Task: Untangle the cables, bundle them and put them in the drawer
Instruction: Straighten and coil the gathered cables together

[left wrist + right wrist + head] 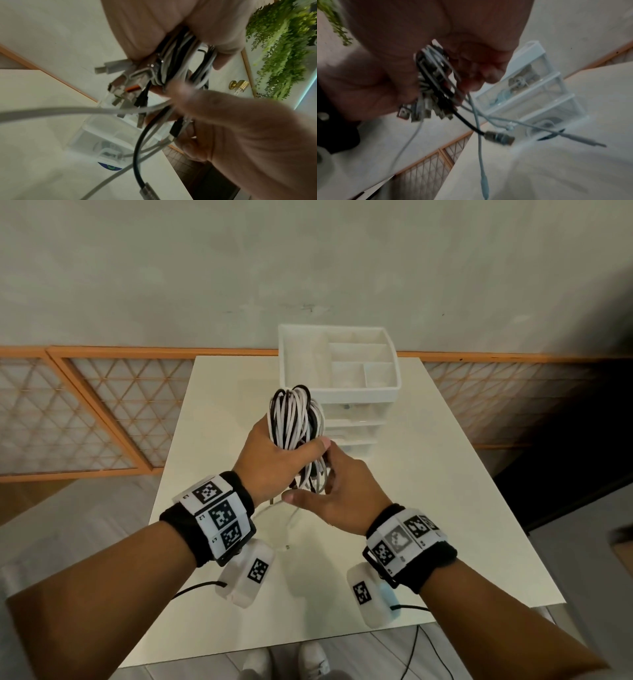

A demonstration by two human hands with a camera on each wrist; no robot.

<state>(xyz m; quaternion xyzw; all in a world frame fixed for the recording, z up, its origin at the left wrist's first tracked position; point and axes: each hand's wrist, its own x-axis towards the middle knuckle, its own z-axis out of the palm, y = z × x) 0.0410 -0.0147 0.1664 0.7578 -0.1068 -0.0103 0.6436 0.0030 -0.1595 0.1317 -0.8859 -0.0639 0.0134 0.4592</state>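
A looped bundle of black and white cables (295, 419) stands upright above the table. My left hand (279, 458) grips its middle, thumb across the front. My right hand (327, 491) curls around the loose lower ends just below. In the left wrist view several plugs (123, 85) stick out of the bundle (178, 63), and the right hand (223, 121) pinches strands under them. In the right wrist view a black cable with a metal plug (500, 138) and pale strands dangle from the right hand (447, 65). The white drawer unit (376, 390) stands behind the bundle, its drawers closed.
The unit sits at the far side of a white table (428, 491), with a compartment tray (356, 354) on top. One white cable end (288, 546) lies on the table under my hands. The clear drawers (530, 88) hold some coiled items.
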